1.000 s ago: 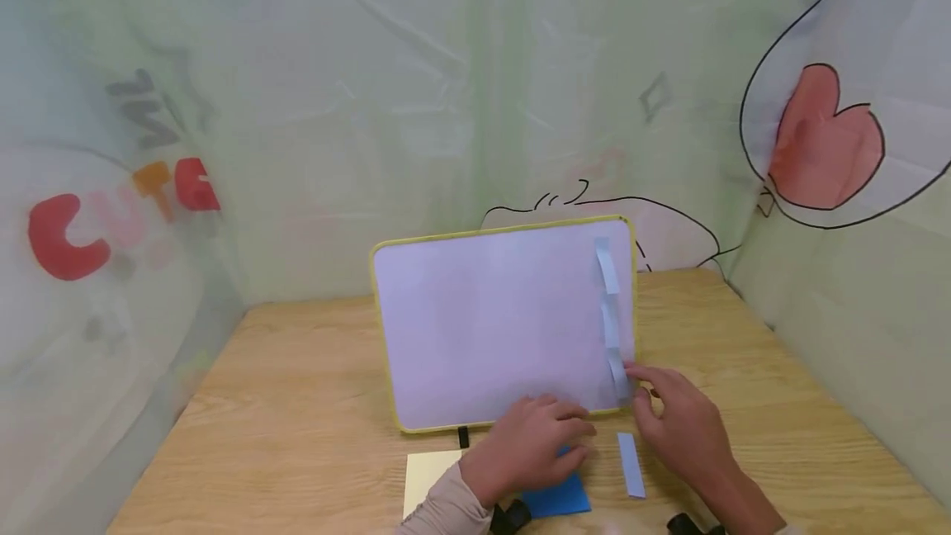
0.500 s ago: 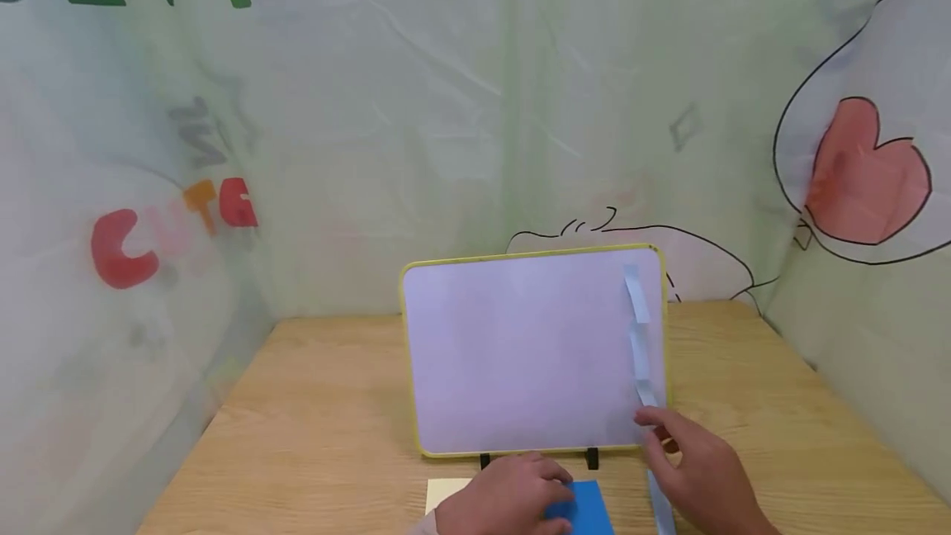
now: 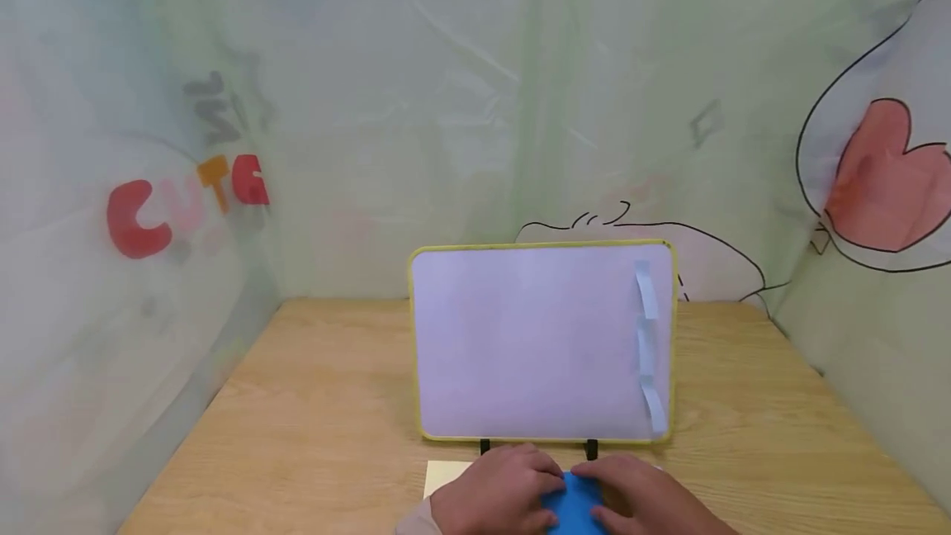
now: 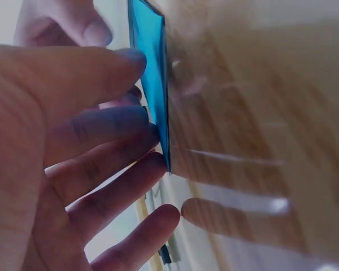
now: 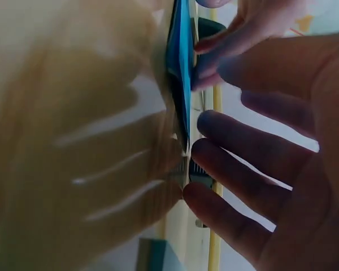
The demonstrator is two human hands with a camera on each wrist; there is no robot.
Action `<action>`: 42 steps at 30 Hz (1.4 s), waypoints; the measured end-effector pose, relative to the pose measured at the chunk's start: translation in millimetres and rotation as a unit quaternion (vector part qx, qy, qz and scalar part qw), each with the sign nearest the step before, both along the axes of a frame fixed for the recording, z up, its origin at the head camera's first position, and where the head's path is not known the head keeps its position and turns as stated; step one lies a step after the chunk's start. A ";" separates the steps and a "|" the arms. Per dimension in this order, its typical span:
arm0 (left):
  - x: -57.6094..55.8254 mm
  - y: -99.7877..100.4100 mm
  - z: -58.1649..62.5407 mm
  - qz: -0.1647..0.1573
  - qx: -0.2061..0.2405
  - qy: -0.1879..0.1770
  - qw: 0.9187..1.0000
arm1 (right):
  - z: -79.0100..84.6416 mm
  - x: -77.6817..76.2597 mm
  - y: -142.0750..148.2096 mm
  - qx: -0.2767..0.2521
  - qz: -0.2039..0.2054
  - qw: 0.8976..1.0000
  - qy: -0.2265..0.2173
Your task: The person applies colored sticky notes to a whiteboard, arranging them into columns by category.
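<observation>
Both hands are at a blue square of paper [image 3: 574, 510] lying flat on the table. My left hand [image 3: 498, 492] rests at its left side, with thumb and fingertips at the paper and the other fingers spread. From the right, my right hand [image 3: 642, 495] reaches over it, thumb and forefinger apart. The right wrist view shows that hand's fingers [image 5: 243, 175] extended and spread near the table surface. Behind stands a whiteboard [image 3: 520, 345] with a yellow frame, bearing three pale blue paper strips [image 3: 646, 345] in a column near its right edge.
A pale yellow paper square [image 3: 444, 475] lies left of the blue one, partly hidden by the left hand. Black feet [image 3: 592, 449] hold the whiteboard up. Printed fabric [image 3: 371, 106] walls in the wooden table [image 3: 342, 403] behind and at both sides.
My right hand has left the lowest strip on the whiteboard and come down left to the blue paper. The left hand stays there. The loose pale strip is now mostly covered. The head view has shifted.
</observation>
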State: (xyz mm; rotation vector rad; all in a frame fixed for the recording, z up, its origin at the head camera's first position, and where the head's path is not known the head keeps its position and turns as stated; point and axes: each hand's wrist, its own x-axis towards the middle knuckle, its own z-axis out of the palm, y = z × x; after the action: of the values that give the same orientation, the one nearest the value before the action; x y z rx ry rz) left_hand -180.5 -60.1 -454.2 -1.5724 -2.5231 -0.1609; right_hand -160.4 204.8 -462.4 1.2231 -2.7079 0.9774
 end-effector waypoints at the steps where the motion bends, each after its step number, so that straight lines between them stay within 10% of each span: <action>1: -0.7 1.1 0.7 -0.001 0.003 0.006 1.000 | -0.8 -0.2 0.8 0.000 0.012 1.000 0.011; 6: -2.2 4.4 2.7 0.000 0.012 0.012 1.000 | 0.1 -2.9 4.1 0.019 0.046 0.997 0.063; 14: -1.1 -5.4 -1.7 -0.020 0.021 0.010 1.000 | 3.5 0.2 2.4 0.032 0.029 0.997 -0.068; 42: -4.8 -5.4 -2.2 -0.005 0.044 -0.072 0.996 | 3.4 -4.6 2.9 0.039 0.039 0.996 -0.071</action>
State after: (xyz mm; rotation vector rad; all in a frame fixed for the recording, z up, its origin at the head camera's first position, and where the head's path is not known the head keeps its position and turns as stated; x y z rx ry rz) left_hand -185.4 -65.5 -456.4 -1.5932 -2.5737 -0.3952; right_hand -165.0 207.7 -459.0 1.3316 -2.8516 1.0144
